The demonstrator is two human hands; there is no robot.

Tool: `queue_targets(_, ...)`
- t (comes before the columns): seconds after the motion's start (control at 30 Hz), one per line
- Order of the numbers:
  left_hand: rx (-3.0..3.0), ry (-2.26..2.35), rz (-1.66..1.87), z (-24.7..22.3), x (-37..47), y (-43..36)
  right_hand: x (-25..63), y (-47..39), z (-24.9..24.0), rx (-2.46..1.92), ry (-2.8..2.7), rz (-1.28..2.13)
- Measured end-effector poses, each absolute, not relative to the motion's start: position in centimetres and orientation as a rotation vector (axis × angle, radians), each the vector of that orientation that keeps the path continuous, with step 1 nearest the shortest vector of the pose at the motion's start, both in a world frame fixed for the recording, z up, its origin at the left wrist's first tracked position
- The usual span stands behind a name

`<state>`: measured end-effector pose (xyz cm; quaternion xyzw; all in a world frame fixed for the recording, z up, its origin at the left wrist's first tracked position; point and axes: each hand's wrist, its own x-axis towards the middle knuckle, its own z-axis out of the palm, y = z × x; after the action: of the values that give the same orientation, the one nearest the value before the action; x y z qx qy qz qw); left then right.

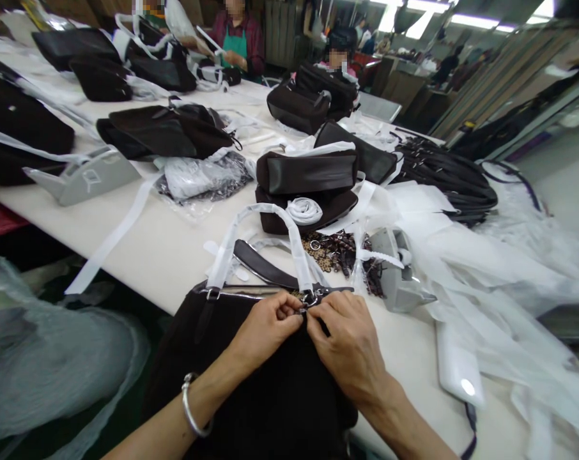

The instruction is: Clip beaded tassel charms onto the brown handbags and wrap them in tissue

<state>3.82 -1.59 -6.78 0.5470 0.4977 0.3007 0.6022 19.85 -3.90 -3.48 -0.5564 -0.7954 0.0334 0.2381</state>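
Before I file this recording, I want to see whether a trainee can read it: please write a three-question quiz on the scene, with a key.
1. Which wrist wears the silver bracelet?
2. True or false: the near bag has an arched handle wrapped in white.
3. Where do the left hand and right hand come together?
a) on a white coil
b) by metal hardware near the handle's foot
c) at the bag's bottom

Key:
1. Left
2. True
3. b
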Motion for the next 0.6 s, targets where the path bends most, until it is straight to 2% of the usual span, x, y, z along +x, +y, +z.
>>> queue_targets(0.27, 1.177, 1.132, 0.733, -7.1, 3.5, -1.7, 19.8, -3.2, -3.8, -1.542, -2.224, 0.062)
queue_targets(0.6, 0.829, 1.003, 0.619, -7.8, 3.9, 0.0, 20.5, -2.8, -4.2, -1.475, -2.194, 0.277)
